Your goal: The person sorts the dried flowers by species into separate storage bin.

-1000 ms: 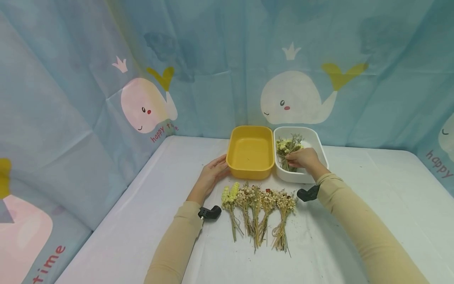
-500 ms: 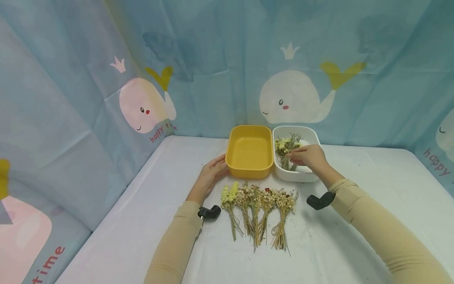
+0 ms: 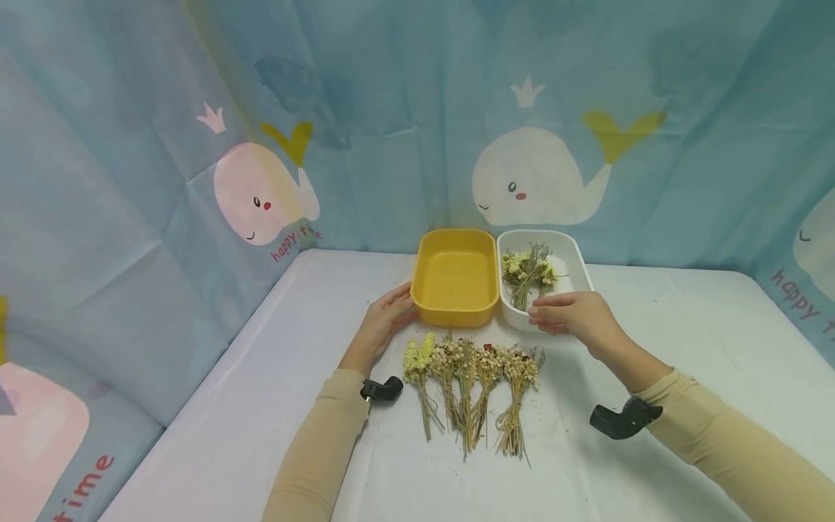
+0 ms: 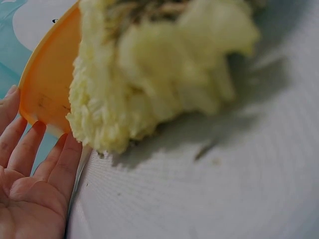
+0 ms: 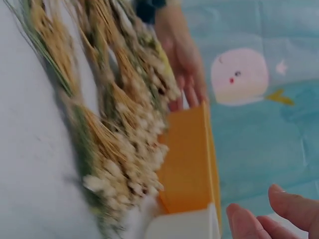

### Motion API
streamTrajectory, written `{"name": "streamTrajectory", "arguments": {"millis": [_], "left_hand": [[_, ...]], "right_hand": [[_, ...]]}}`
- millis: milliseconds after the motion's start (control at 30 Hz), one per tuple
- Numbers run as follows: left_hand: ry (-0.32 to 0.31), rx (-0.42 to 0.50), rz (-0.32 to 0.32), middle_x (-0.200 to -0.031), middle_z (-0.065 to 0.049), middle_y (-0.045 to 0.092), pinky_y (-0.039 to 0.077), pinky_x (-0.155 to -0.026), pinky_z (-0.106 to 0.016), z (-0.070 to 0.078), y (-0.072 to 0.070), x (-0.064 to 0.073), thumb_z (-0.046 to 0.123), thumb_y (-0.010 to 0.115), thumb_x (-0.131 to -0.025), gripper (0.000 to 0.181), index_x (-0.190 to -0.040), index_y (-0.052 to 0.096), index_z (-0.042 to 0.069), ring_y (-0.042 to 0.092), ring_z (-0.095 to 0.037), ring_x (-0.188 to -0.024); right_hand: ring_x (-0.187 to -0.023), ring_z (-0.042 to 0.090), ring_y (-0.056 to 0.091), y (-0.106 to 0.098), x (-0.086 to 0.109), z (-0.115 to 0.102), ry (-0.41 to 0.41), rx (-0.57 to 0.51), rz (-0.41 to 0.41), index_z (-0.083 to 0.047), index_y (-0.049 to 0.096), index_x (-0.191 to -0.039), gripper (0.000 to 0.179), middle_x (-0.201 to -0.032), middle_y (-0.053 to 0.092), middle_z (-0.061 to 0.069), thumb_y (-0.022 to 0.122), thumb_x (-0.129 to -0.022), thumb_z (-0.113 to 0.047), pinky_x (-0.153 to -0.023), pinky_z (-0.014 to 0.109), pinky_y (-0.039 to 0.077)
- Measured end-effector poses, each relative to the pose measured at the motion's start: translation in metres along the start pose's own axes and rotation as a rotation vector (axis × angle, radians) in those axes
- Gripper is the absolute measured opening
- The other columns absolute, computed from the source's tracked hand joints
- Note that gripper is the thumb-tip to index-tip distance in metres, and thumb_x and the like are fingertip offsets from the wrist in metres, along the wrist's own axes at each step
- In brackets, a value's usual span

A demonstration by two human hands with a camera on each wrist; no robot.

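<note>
My left hand (image 3: 383,320) touches the left wall of a yellow bin (image 3: 454,317) with its fingers extended, as the left wrist view also shows. A white bin (image 3: 575,270) stands against the yellow one on the right. Inside the white bin lie dried flower bunches (image 3: 522,270) with pale yellow heads and grey-green sprigs. Over that bin's front rim hovers my right hand (image 3: 579,317), holding nothing; its thumb and fingers are apart in the right wrist view. Before the bins lie a yellow dried bunch (image 3: 419,361) and several beige bunches (image 3: 467,377).
A white cloth (image 3: 274,406) covers the table, with small plant crumbs on it. Behind and to the left hangs a blue curtain (image 3: 378,181) printed with whales. A black wrist mount (image 3: 625,418) sits on the right sleeve, another mount (image 3: 385,389) on the left.
My right hand has let go of the dried flower bunch in the white bin and drawn back toward the front rim. The left hand stays at the yellow bin.
</note>
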State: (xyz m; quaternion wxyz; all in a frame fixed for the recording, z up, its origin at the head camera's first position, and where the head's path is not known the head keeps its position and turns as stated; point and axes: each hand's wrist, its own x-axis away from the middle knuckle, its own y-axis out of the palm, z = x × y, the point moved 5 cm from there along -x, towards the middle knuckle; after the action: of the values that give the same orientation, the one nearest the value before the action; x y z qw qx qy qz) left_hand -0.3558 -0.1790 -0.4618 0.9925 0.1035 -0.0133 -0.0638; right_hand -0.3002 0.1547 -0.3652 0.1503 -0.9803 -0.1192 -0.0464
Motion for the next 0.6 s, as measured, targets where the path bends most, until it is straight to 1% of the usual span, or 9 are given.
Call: {"name": "streamTrajectory", "arguments": {"millis": [133, 367, 600], "left_hand": [[0.003, -0.005, 0.001, -0.152, -0.009, 0.049, 0.048, -0.113, -0.040, 0.001, 0.000, 0.001, 0.015, 0.059, -0.101, 0.050, -0.149, 0.046, 0.009, 0.051, -0.028, -0.137], [0.010, -0.029, 0.004, -0.151, -0.006, 0.051, 0.050, -0.111, -0.037, 0.000, 0.000, 0.000, 0.020, 0.063, -0.099, 0.050, -0.146, 0.050, 0.014, 0.055, -0.024, -0.134], [-0.001, -0.013, 0.000, -0.151, -0.005, 0.051, 0.049, -0.111, -0.039, -0.002, -0.002, -0.001, 0.018, 0.061, -0.100, 0.049, -0.147, 0.049, 0.014, 0.052, -0.026, -0.137]], "right_hand": [[-0.083, 0.005, 0.074, 0.006, 0.014, 0.010, 0.012, 0.012, -0.025, 0.015, 0.060, -0.126, 0.048, -0.100, 0.078, 0.008, 0.072, -0.092, -0.017, -0.084, 0.028, 0.063], [-0.087, 0.008, 0.075, 0.008, 0.038, 0.026, 0.062, 0.027, -0.051, 0.011, 0.066, -0.119, 0.044, -0.098, 0.078, 0.006, 0.074, -0.090, -0.021, -0.085, 0.029, 0.063], [-0.088, 0.008, 0.075, 0.013, 0.051, 0.039, 0.116, 0.000, -0.108, 0.009, 0.068, -0.118, 0.043, -0.098, 0.079, 0.006, 0.075, -0.089, -0.023, -0.085, 0.028, 0.063]]}}
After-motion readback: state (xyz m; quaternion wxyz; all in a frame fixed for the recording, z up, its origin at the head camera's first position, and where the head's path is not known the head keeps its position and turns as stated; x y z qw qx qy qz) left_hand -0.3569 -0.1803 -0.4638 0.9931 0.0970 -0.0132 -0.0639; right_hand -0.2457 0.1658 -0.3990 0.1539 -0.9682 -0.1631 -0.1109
